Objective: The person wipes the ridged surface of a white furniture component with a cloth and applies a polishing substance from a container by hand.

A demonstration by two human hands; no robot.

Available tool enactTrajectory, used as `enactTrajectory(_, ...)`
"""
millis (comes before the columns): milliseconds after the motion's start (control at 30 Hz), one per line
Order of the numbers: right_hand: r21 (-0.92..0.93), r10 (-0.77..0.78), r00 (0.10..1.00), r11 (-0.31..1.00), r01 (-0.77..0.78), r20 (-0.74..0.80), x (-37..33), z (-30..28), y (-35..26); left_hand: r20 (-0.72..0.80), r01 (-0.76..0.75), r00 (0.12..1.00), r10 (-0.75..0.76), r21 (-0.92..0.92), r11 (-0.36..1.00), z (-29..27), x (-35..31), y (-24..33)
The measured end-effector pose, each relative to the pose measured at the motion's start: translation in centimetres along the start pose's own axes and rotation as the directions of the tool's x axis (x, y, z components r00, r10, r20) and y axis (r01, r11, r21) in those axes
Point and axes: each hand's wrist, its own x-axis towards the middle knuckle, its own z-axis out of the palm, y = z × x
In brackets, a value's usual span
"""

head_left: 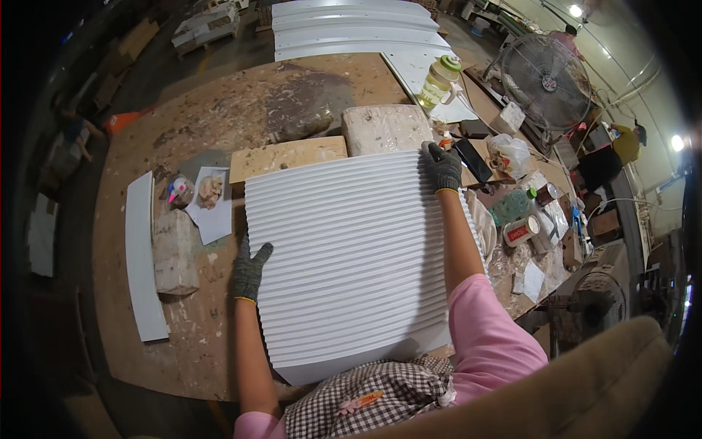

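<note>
Stained brown worktop [206,329]: we're facing it
Left grey-gloved grip [249,274]: spread, touching white ribbed panel [351,252]
Right grip [444,173]: touching its corner; pinching unclear

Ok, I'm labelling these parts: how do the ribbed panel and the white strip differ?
The panel is ribbed; the strip shows no ribs. The panel is broad; the strip is narrow. The left hand and right hand touch the panel; neither touches the strip. Both are white.

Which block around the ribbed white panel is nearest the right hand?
The pale block at the far edge of the panel, beside the right hand; the yellowish block sits left of it, the other pale block near the white strip.
</note>
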Motion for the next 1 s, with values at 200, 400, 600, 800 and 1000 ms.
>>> enactTrajectory(200, -0.327, -0.549, 0.717, 0.646, 0.690, 0.429, -5.5, 5.0, 0.1, -0.014, 0.005, 1.000, -0.005, -0.015, 1.000, 0.3, -0.5, 1.4)
enactTrajectory(400, -0.363, -0.085, 0.996, 0.927, 0.090, 0.029, 1.0, -6.7, 4.5, -0.011, 0.004, 1.000, -0.005, -0.076, 0.997, 0.2, -0.8, 1.1)
enactTrajectory(600, -0.377, -0.387, 0.898, 0.815, 0.440, 0.210, -1.3, -7.4, 6.5, -0.024, -0.014, 1.000, 0.013, -0.052, 0.999, 0.4, -0.4, 0.6)
enactTrajectory(800, -0.597, -0.115, 0.989, 0.788, 0.149, 0.096, -0.9, -10.8, 5.6, 0.013, 0.032, 0.999, -0.032, -0.015, 0.999, -0.2, -0.8, 1.3)
enactTrajectory(1000, -0.547, -0.261, 0.963, 0.797, 0.256, 0.071, -3.2, -18.5, 3.6, -0.048, 0.016, 0.999, -0.013, 0.063, 0.998, 0.2, -0.3, 0.3)
